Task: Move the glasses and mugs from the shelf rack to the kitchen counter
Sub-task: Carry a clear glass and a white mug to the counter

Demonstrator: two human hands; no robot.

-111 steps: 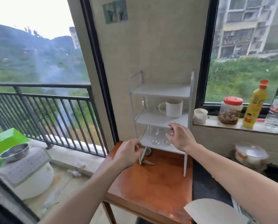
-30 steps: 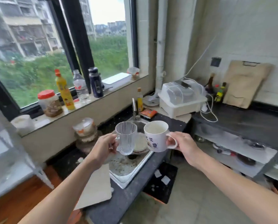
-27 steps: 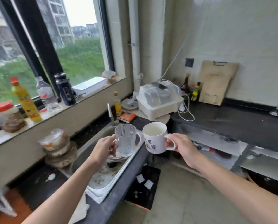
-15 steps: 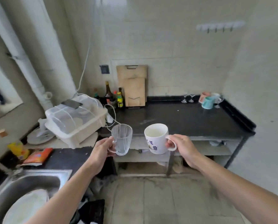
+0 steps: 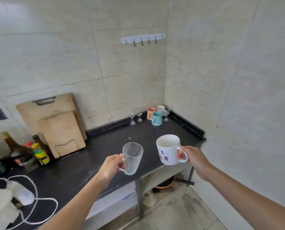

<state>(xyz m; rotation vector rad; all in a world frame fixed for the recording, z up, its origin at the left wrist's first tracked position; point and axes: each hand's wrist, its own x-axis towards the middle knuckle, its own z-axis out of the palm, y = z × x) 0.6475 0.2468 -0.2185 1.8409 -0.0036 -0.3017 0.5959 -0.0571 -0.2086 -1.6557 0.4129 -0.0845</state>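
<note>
My left hand (image 5: pixel 111 166) grips the handle of a clear ribbed glass mug (image 5: pixel 132 158), held upright above the black kitchen counter (image 5: pixel 92 165). My right hand (image 5: pixel 196 161) holds a white mug with blue writing (image 5: pixel 168 149) by its handle, over the counter's front right edge. In the far corner of the counter stand a pink mug (image 5: pixel 150 113), a teal mug (image 5: pixel 156 118), a white mug (image 5: pixel 160 108), two small stemmed glasses (image 5: pixel 136 117) and a wine glass (image 5: pixel 166 113). The shelf rack is out of view.
Two wooden cutting boards (image 5: pixel 58 125) lean on the back wall. Sauce bottles (image 5: pixel 27 151) stand at the left. A white cable (image 5: pixel 38 201) loops over the counter's near left. A hook rail (image 5: pixel 143 38) hangs on the wall. A pan (image 5: pixel 165 184) sits under the counter.
I turned from the rack past the sink to the black counter, a mug in each hand throughout the last second. The counter is much closer and both mugs hang over it.
</note>
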